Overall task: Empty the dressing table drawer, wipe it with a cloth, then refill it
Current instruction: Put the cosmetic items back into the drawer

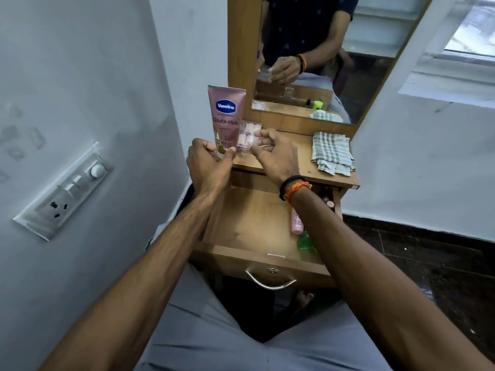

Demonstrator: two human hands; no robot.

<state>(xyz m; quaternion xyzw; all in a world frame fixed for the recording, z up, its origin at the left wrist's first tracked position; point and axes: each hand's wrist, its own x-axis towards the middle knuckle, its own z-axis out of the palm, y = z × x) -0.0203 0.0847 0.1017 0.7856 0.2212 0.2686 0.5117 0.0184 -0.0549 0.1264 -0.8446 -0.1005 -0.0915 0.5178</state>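
left hand grips lotion tube upright, cap down | right hand pinches clear packet

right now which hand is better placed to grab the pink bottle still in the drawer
Right. The pink bottle lies at the drawer's right side, under the right hand's forearm; the left hand grips the Vaseline tube.

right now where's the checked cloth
The checked cloth lies folded on the right of the dressing table top, below the mirror, apart from both hands.
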